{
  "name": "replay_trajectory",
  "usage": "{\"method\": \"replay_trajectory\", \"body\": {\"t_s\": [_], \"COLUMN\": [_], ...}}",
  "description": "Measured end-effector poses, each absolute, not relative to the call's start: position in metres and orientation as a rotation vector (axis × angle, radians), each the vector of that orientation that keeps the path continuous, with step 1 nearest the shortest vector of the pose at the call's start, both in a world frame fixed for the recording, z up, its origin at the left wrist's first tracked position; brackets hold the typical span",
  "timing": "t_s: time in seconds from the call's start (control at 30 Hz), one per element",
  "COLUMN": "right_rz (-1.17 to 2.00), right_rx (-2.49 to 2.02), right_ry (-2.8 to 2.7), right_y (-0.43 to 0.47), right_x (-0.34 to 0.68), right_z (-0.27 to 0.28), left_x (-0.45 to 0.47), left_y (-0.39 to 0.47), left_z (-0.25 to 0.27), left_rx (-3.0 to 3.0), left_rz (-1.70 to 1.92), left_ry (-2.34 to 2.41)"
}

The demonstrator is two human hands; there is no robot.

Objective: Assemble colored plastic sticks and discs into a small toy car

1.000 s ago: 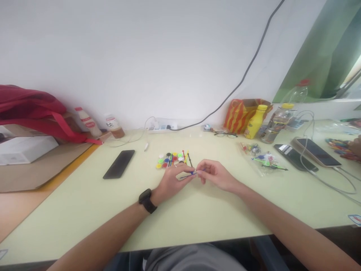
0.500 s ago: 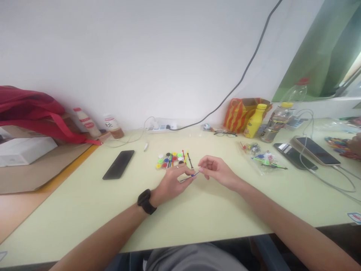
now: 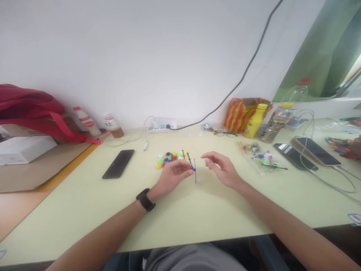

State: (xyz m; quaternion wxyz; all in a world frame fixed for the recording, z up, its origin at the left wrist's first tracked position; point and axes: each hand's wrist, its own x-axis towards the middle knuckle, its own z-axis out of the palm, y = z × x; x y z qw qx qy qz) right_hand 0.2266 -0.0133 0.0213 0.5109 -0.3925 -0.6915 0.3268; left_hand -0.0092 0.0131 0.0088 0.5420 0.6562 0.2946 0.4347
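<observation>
My left hand [image 3: 175, 175], with a black watch on the wrist, pinches the small hub of a thin blue plastic spinner arrow [image 3: 195, 177] between thumb and fingertips. The arrow stands nearly upright, just above the table. To its right is my right hand [image 3: 221, 168], fingers curved and thumb apart, holding nothing. Behind my left hand lie several small coloured round discs [image 3: 160, 160], partly hidden by it. Beside them are more slim arrows, among them a red arrow [image 3: 183, 154] and a black arrow [image 3: 189, 157].
A black phone [image 3: 118, 164] lies to the left. On the right are a clear bag [image 3: 265, 162] of small plastic parts, two phones with cables, a yellow bottle [image 3: 255, 121] and eyeglasses [image 3: 225, 133]. A power strip [image 3: 160, 127] sits against the wall.
The blue spinner arrow has turned from lying slanted to nearly upright in my left hand. My right hand has let go of it and moved slightly right, its fingers opening.
</observation>
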Motion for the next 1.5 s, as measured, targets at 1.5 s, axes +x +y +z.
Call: {"method": "replay_trajectory", "body": {"t_s": [1.5], "right_rz": [0.926], "right_rx": [-0.876], "right_ry": [-1.676], "right_y": [-0.022], "right_x": [0.216], "right_z": [0.012], "left_x": [-0.009], "left_y": [0.012], "left_z": [0.011], "left_rx": [1.477], "left_rz": [1.023], "left_ry": [0.715]}}
